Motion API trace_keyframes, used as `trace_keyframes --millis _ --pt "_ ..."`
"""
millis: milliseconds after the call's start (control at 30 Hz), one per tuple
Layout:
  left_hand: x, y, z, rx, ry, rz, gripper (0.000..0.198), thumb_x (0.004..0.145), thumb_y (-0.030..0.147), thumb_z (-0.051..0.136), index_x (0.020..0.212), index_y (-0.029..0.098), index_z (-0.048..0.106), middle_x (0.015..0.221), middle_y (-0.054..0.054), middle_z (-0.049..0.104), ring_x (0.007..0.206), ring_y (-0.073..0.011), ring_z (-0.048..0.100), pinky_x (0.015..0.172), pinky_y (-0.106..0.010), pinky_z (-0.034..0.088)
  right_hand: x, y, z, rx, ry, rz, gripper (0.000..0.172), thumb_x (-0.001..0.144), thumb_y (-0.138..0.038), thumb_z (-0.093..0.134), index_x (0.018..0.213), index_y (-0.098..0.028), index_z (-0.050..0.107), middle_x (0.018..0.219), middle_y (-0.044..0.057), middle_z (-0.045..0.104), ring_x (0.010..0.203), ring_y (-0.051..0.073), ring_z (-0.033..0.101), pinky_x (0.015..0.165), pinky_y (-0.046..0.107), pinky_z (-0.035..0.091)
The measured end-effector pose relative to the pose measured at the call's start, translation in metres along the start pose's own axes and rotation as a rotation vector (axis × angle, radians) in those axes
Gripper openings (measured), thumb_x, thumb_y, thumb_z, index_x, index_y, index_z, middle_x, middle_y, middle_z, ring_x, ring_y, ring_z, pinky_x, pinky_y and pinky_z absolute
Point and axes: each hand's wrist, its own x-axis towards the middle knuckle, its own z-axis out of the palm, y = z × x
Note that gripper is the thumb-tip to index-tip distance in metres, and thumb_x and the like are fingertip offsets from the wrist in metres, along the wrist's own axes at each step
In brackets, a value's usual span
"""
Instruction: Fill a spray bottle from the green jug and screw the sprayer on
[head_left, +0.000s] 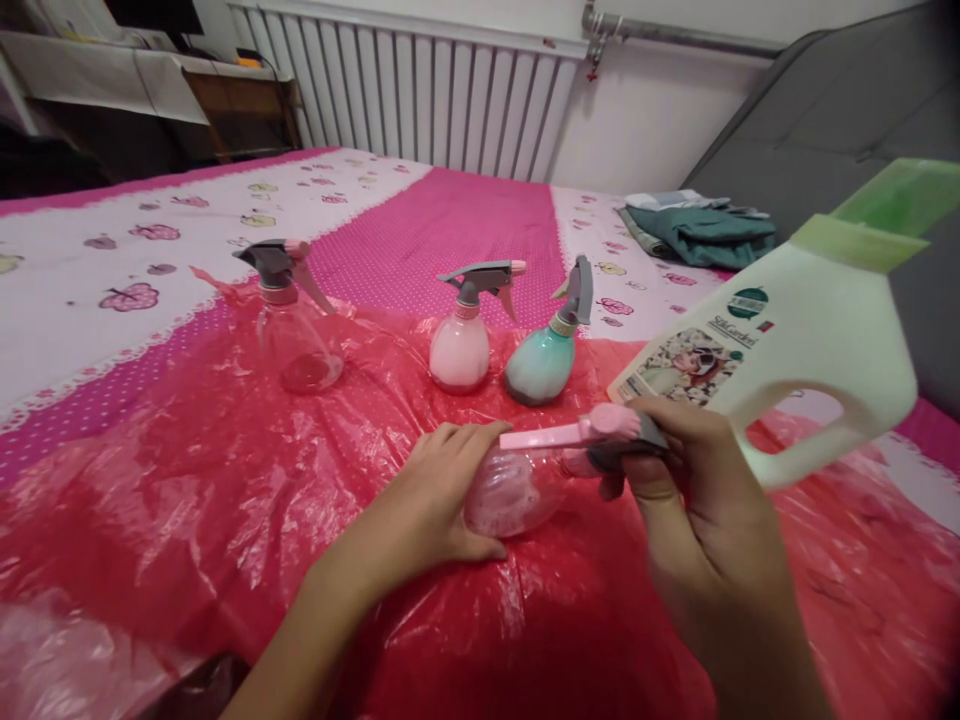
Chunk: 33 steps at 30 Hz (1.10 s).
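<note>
A clear pink spray bottle (517, 495) lies tilted on its side between my hands, its pink and grey trigger head pointing right. My left hand (442, 490) is wrapped round the rounded base, where foamy liquid shows inside. With thumb and fingers, my right hand (697, 490) grips the trigger head (611, 430). Beyond them stand a milky pink spray bottle (459, 355) and a teal spray bottle (541, 362). Farther left is another clear pink spray bottle (296, 345). Just behind my right hand, a large pale green detergent jug (817, 320) with a green cap leans to the right.
Crinkled red plastic sheeting (247, 520) covers the near part of the bed (465, 220). Folded clothes (697, 230) lie at the back right by a grey headboard (847, 110). A white radiator (420, 90) lines the wall, with a desk (232, 100) at far left.
</note>
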Motion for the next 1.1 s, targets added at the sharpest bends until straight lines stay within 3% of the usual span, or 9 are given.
trace_keyframes --millis 133,300,400,600,767,900,1000,1100 --pt "-0.0011 0.002 0.0009 -0.016 -0.024 -0.028 0.111 0.065 0.013 0.102 0.16 0.026 0.046 0.151 -0.013 0.062 0.136 -0.0388 0.057 0.117 -0.058 0.047 -0.0008 -0.0001 -0.0039 -0.004 0.009 0.055 0.018 0.112 -0.041 0.057 0.127 -0.04 0.067 0.098 -0.006 0.071 0.063 0.008 0.062 0.062 0.027 0.052" --pt "-0.0004 0.0024 0.0019 -0.004 -0.022 -0.045 0.104 0.065 0.014 0.102 0.154 0.022 0.05 0.151 -0.015 0.062 0.137 -0.0397 0.058 0.115 -0.057 0.049 -0.0034 0.0034 -0.0034 0.077 0.088 0.07 0.02 0.111 -0.04 0.06 0.129 -0.036 0.067 0.114 -0.001 0.075 0.086 0.014 0.075 0.072 0.031 0.058" --pt "0.0006 0.0019 0.0021 -0.025 -0.022 -0.036 0.101 0.066 0.013 0.099 0.153 0.027 0.051 0.151 -0.013 0.062 0.137 -0.0395 0.058 0.116 -0.059 0.048 -0.0033 0.0051 -0.0009 0.03 0.045 0.073 0.017 0.111 -0.038 0.059 0.126 -0.037 0.067 0.107 -0.003 0.077 0.089 0.015 0.077 0.076 0.031 0.058" --pt "0.0015 -0.0036 0.0045 -0.055 -0.009 -0.028 0.104 0.064 0.01 0.098 0.155 0.029 0.051 0.149 -0.011 0.064 0.136 -0.0399 0.06 0.116 -0.061 0.049 0.001 0.0071 0.0024 -0.046 -0.012 0.046 0.015 0.112 -0.036 0.056 0.123 -0.037 0.066 0.094 -0.007 0.074 0.066 0.011 0.07 0.067 0.03 0.057" --pt "0.004 -0.0066 0.0062 -0.041 0.005 -0.027 0.1 0.063 0.014 0.101 0.151 0.024 0.054 0.147 -0.013 0.065 0.133 -0.0411 0.062 0.114 -0.06 0.052 0.0027 0.0039 0.0032 -0.027 0.041 0.081 0.017 0.111 -0.038 0.059 0.125 -0.035 0.068 0.103 -0.005 0.071 0.065 0.009 0.068 0.067 0.029 0.056" --pt "0.0042 -0.005 0.0062 -0.03 -0.001 -0.04 0.102 0.061 0.016 0.103 0.15 0.023 0.054 0.148 -0.014 0.064 0.135 -0.0426 0.061 0.114 -0.062 0.051 0.0021 0.0014 0.0024 -0.033 0.127 0.05 0.016 0.109 -0.036 0.062 0.125 -0.033 0.067 0.099 -0.003 0.071 0.072 0.012 0.069 0.068 0.031 0.055" --pt "0.003 -0.0025 0.0056 -0.016 -0.012 -0.048 0.105 0.06 0.016 0.104 0.151 0.022 0.052 0.15 -0.015 0.064 0.136 -0.0426 0.06 0.115 -0.063 0.05 0.0014 0.0019 -0.0003 -0.107 0.066 0.028 0.012 0.11 -0.038 0.061 0.12 -0.034 0.067 0.093 -0.004 0.071 0.072 0.013 0.067 0.071 0.033 0.054" --pt "0.002 0.0006 0.004 -0.013 -0.023 -0.064 0.1 0.062 0.015 0.102 0.149 0.023 0.054 0.149 -0.014 0.064 0.136 -0.0424 0.06 0.114 -0.063 0.051 -0.0001 0.0034 -0.0009 -0.158 0.006 0.049 0.019 0.11 -0.044 0.058 0.124 -0.036 0.069 0.086 -0.004 0.065 0.065 0.012 0.061 0.063 0.031 0.05"
